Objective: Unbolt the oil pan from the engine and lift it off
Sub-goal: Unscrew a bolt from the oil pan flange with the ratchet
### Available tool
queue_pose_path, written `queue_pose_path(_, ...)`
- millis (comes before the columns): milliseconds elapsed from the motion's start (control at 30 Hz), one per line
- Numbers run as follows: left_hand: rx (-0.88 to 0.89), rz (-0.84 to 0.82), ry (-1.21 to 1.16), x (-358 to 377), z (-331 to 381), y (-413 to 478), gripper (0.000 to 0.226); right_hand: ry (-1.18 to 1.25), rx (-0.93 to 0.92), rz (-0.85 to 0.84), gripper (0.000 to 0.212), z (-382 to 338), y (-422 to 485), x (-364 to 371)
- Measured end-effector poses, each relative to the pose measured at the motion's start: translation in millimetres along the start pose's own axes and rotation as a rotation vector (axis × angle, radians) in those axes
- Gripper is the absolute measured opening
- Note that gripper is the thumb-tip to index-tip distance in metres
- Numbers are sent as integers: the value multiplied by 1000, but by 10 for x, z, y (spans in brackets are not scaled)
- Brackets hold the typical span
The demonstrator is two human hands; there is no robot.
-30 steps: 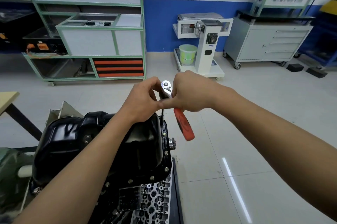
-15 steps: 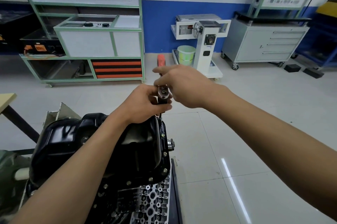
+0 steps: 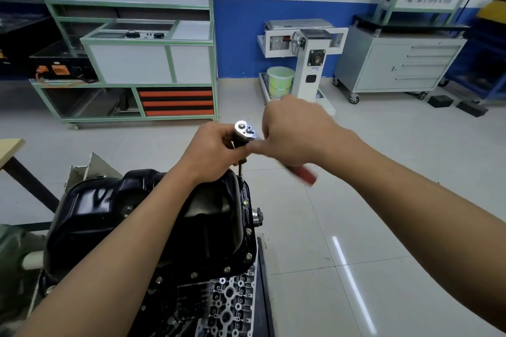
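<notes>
Oil pan [image 3: 142,221], black, sat on the engine [image 3: 227,301] at lower centre, with flange bolts [image 3: 248,231] seated along its right edge. Pale tiled floor [image 3: 383,199] lay open to the right. A wooden surface [image 3: 9,149] showed at the left edge.

Left hand [image 3: 210,150] gripped the ratchet [image 3: 244,129] just under its head, over the pan's far right corner. Right hand [image 3: 295,134] was wrapped round the blurred red handle [image 3: 304,175].

Green bucket [image 3: 279,82] stood at upper centre, contents not visible. Grey drawer cabinet [image 3: 397,65] at upper right had its drawers closed.
</notes>
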State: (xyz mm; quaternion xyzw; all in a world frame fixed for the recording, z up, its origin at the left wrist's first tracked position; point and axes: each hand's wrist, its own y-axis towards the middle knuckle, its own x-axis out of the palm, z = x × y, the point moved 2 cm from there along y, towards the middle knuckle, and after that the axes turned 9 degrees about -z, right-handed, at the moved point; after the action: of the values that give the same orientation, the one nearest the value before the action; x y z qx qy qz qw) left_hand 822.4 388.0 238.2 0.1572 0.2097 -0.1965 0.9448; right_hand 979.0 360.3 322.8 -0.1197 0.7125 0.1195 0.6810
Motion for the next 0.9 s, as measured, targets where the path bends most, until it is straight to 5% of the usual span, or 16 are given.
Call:
queue_pose_path(367, 12, -13, -4, -17, 25, -33, 22, 208, -38, -52, 56, -137, -69, 118)
queue_pose_path(567, 35, -65, 18, -14, -8, -25, 12, -130, -54, 43, 10, -11, 16, 19)
queue_pose_path(900, -14, -111, -4, -42, 28, -30, 12, 233, -326, -61, 51, -17, 238, 102)
